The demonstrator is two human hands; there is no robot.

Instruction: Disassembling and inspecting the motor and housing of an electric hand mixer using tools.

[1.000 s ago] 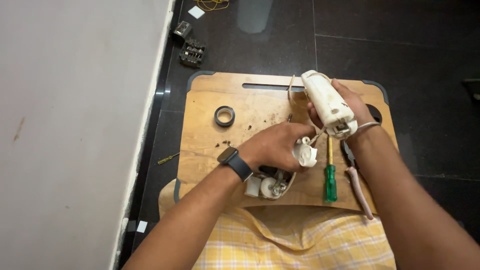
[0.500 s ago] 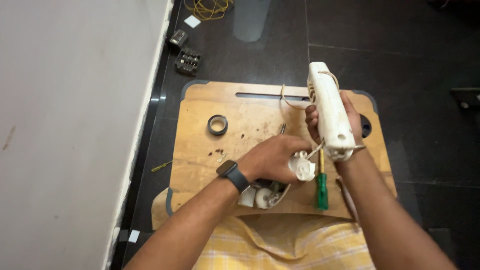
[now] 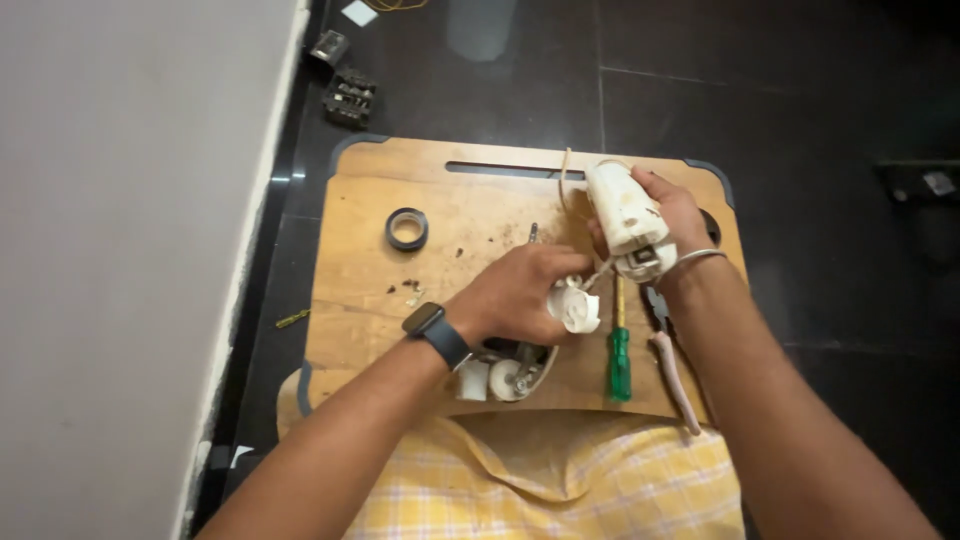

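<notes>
1. Gripping the white plastic housing (image 3: 622, 218), the right hand (image 3: 668, 215) wraps it near the lower end, above the wooden board (image 3: 370, 310).
2. The left hand (image 3: 515, 300) pinches shut on a small white part (image 3: 576, 305), joined to the housing by thin wires (image 3: 598, 272).
3. Both look light and rigid; the wires seem fragile, so the bodies are the places to hold.
4. A green screwdriver (image 3: 620, 355) lies just beside.

- One camera only, worn on the person's head, so no second view shares the scene.
- It looks steeply down, close over both hands.
- Beneath them lies the wooden board (image 3: 380, 300); beyond them, dark floor (image 3: 800, 90).
</notes>
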